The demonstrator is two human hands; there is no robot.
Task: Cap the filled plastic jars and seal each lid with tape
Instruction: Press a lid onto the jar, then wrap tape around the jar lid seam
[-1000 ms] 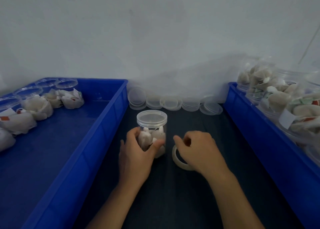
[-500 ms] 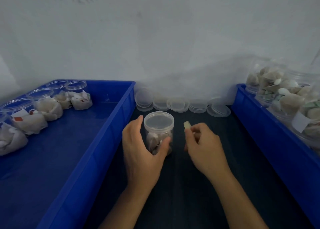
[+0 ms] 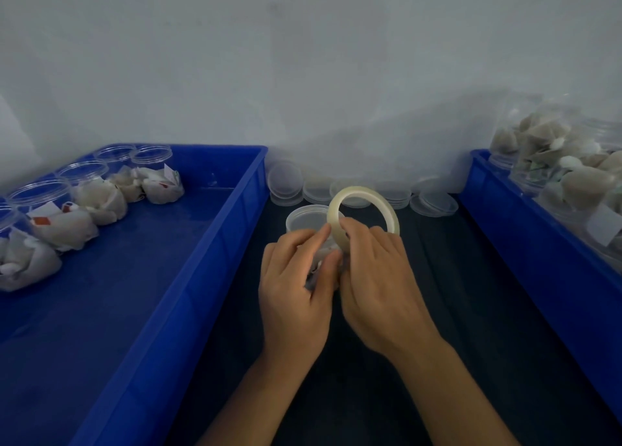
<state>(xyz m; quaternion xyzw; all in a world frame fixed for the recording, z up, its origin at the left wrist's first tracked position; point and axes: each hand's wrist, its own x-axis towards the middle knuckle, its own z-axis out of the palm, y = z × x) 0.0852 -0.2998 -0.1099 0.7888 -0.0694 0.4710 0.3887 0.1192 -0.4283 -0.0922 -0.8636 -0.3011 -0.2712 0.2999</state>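
A dark, matte bench (image 3: 437, 311) runs between 2 glossy blue plastic bins: the left bin (image 3: 188, 277) holds a row of clear round jars (image 3: 84, 189) stuffed with crumpled whitish packets, their mouths looking uncapped, and the right bin (image 3: 538, 260) carries more filled clear jars (image 3: 565, 176), though whether those are capped I cannot tell. Against the wall lie low stacks of thin, translucent round lids (image 3: 353, 193). At the middle of the bench stands the jar in work (image 3: 304, 220), a clear cylinder already wearing its flat lid, so capping looks done here and sealing is just starting, with many jars in the left bin left to do. The left hand (image 3: 296, 290) curls around the jar's side, gripping it. The right hand (image 3: 373, 277) pinches a thin cream-coloured tape ring (image 3: 363, 210), held upright against the lid's edge; no tape is visibly laid down yet.
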